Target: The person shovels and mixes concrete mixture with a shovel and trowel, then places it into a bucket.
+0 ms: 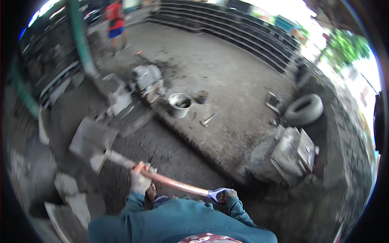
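A shovel (174,183) lies across the front of my body, its wooden shaft running from lower right to upper left. My left hand (142,177), in a pale glove with bare fingertips, is wrapped round the shaft near the blade. My right hand (227,196) grips the blue-grey handle at the other end. The broad grey blade (93,139) is at the left, over dark, gritty ground. Whether the blade bears any material is too blurred to tell.
A raised concrete edge (194,148) runs diagonally ahead. Beyond it are a bucket (180,104), a can (202,96), a hammer (208,120), a motor (148,79), a tire (304,109) and a person (115,22). Broken slabs (73,194) lie at lower left.
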The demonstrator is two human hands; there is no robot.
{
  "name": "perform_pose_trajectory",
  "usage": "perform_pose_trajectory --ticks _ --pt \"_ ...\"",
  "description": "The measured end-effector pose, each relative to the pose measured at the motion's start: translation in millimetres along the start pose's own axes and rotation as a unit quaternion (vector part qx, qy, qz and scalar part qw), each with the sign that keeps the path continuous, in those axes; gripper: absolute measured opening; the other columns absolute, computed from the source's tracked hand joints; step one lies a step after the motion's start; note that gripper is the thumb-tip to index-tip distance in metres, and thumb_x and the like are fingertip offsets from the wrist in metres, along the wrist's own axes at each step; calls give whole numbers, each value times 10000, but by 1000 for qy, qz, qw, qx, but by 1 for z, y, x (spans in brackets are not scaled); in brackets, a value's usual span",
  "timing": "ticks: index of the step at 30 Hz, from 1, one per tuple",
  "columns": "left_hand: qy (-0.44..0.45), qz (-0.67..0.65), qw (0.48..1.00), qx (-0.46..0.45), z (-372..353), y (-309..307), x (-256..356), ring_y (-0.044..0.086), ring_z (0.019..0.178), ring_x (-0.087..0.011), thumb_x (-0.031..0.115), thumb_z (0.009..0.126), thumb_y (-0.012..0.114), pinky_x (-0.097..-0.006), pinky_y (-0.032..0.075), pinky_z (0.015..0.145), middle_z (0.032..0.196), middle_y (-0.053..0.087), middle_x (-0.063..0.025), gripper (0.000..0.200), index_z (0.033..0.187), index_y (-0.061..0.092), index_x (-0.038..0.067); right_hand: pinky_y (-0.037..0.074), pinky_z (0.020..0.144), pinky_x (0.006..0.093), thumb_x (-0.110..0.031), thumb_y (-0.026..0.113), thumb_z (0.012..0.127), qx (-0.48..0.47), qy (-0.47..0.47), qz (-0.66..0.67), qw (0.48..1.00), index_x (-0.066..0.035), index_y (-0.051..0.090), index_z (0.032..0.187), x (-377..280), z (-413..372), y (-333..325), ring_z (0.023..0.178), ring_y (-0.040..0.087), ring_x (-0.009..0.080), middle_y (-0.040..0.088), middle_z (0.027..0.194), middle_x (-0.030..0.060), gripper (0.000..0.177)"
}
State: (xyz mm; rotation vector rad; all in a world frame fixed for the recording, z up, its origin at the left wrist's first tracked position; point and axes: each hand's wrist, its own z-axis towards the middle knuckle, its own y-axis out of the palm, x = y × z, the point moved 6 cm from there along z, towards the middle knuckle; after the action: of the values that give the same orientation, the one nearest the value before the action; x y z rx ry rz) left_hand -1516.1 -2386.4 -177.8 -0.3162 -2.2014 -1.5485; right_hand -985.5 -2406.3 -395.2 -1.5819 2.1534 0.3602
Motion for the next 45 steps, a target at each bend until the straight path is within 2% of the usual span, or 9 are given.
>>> perform_pose_trajectory --ticks 9,12,15,19,30,36,41,43,45 --pt "78 -33 996 29 -10 51 54 557 684 -238 107 892 665 -472 516 697 780 562 -65 124 903 543 126 341 356 295 -206 504 984 -141 66 -58 986 -58 691 897 -20 54 26 410 446 130 543 569 20 253" --pt "98 -55 993 34 28 36 117 546 646 -219 219 937 638 -455 528 666 764 540 -50 165 877 518 122 459 441 336 -190 545 963 -199 -227 -182 936 -40 665 943 -52 52 79 513 549 178 606 683 57 193" --pt "205 -60 973 85 69 7 205 517 592 -161 391 944 646 -370 477 638 704 533 7 301 809 505 163 563 586 416 -133 635 891 -305 -44 -30 951 -37 629 970 -98 -181 192 669 656 278 678 842 135 125" --pt "168 -93 970 152 97 -8 248 544 583 -204 372 902 707 -428 501 662 712 567 -26 334 815 494 129 573 584 416 -84 655 869 -340 -91 70 933 -56 645 975 -148 -253 230 638 649 263 654 759 119 110" --pt "57 -137 980 128 106 -6 259 539 543 -181 129 899 651 -423 475 598 684 528 10 144 816 538 161 485 468 309 -195 678 845 -104 -182 -75 975 -64 632 1056 -169 -325 248 565 593 223 637 777 85 253" --pt "96 -97 987 85 152 -60 344 538 553 -182 177 889 633 -423 488 606 685 513 -15 187 752 513 132 455 497 345 -169 639 868 -168 -137 -11 976 -69 596 900 -132 -310 370 578 537 202 537 682 43 114" --pt "188 3 980 69 221 -92 443 503 553 -168 224 883 653 -378 459 571 658 511 -24 257 716 496 109 398 572 323 -241 620 858 -453 -147 90 875 -122 527 865 -127 -334 526 642 454 162 461 761 -1 151" --pt "222 26 973 58 240 -104 486 491 517 -169 281 871 673 -345 453 538 607 509 -12 292 712 493 115 504 552 360 -182 640 902 -264 -262 -109 922 -65 594 931 -126 -363 562 650 610 198 567 737 59 129" --pt "233 29 963 130 237 -101 502 501 509 -171 265 876 690 -340 464 532 603 510 -12 299 701 494 124 528 559 355 -212 647 909 -310 -294 -73 901 -50 605 969 -134 -369 541 678 645 209 610 768 77 178"
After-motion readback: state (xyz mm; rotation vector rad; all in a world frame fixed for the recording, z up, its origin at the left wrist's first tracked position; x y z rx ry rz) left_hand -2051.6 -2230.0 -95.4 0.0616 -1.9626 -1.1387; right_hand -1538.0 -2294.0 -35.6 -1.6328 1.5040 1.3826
